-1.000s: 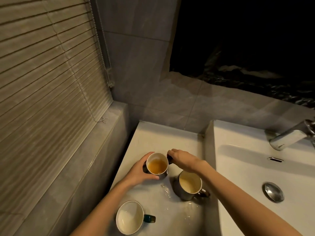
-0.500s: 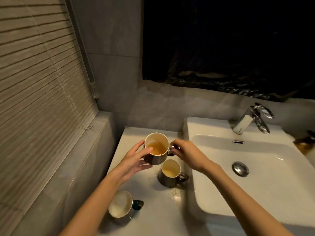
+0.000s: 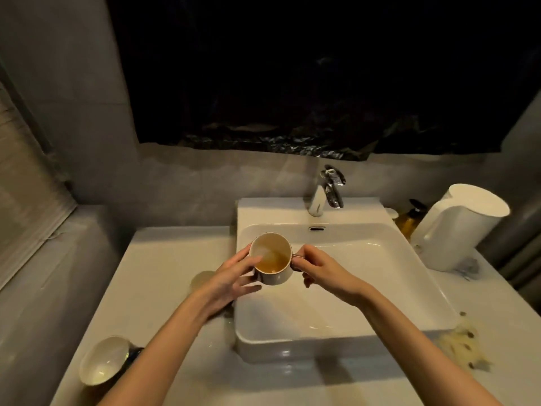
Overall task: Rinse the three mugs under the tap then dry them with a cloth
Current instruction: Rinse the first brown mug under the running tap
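**First mug off the table, now over the basin**

Bottom left of frame: near mug (image 3: 104,360) sits on the table (image 3: 164,259), pale inside, dark handle to its right. Untouched.

Centre-left: middle mug (image 3: 202,280) on the table just left of the basin (image 3: 292,345), mostly hidden behind the left wrist; only a pale arc of rim shows.

Centre: carried mug (image 3: 272,257) is in the air over the basin's left part, amber liquid inside. Left hand (image 3: 231,276) cups its left wall, fingers wrapped round it. Right hand (image 3: 319,268) has its grip pinched on the handle at the mug's right side.

Change: a second ago this mug stood on the table beside the middle mug, with both hands closing on it. Half a second ago it was lifted. Now it has crossed the basin edge. My read is that the first rinse is about to start, most likely with tipping out the liquid. Nothing is rinsed or dried yet.

Top centre: tap (image 3: 325,190) stands behind the basin, and I see no water running.

Right edge: white jug (image 3: 456,227) and amber bottle (image 3: 409,218). Lower right is a yellowish patch (image 3: 465,347); whether it is a cloth or a spill I cannot tell.

Count: three mugs, two hands, one tap, one basin, one jug, one bottle.
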Action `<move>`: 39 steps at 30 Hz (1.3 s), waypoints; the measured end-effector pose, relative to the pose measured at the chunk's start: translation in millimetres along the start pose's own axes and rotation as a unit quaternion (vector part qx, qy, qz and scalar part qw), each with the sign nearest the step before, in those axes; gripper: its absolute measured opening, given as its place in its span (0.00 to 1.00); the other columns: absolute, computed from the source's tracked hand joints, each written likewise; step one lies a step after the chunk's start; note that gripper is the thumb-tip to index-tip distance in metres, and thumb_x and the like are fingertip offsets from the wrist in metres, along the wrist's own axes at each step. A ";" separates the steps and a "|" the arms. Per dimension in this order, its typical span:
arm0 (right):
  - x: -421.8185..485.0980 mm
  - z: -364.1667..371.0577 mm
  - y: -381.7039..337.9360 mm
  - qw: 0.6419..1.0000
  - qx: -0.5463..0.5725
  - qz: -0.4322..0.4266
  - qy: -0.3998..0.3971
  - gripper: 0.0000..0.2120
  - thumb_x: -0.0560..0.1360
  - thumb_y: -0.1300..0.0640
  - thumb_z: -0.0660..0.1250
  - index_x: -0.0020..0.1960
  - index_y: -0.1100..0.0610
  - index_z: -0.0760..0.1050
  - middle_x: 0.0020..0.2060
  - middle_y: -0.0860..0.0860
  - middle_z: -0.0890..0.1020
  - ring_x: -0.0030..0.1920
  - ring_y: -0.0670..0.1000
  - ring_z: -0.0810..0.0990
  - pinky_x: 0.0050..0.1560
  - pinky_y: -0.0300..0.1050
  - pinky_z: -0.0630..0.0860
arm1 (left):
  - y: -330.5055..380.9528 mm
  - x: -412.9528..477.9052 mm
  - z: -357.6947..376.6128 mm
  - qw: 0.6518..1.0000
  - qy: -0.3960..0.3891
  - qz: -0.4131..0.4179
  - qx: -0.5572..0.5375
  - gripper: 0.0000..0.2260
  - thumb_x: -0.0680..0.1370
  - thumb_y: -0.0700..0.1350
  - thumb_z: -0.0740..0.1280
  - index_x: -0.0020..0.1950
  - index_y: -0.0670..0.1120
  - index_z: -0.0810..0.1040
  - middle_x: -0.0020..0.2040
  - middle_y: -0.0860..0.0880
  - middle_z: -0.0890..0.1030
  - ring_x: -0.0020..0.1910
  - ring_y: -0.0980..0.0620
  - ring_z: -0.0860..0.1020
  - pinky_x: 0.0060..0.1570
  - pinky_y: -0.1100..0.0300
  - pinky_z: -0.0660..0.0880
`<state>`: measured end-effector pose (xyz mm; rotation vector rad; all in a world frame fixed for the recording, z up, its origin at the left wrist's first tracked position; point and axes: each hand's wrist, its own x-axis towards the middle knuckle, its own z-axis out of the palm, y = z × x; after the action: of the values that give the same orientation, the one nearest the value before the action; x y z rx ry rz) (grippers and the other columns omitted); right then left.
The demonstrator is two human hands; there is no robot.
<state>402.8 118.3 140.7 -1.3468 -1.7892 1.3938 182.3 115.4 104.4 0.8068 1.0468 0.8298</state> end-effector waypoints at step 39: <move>-13.7 -128.4 94.8 0.972 0.222 0.060 0.051 0.04 0.79 0.60 0.63 0.50 0.61 0.72 0.42 0.55 0.77 0.40 0.49 0.74 0.42 0.41 0.74 | -12.4 71.7 104.2 0.992 0.047 0.028 0.111 0.31 0.71 0.59 0.70 0.73 0.60 0.64 0.67 0.50 0.70 0.66 0.43 0.71 0.62 0.50 0.74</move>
<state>552.6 159.4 101.2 -1.2696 -1.2458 1.6352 302.6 155.4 95.2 0.9959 1.2202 0.8146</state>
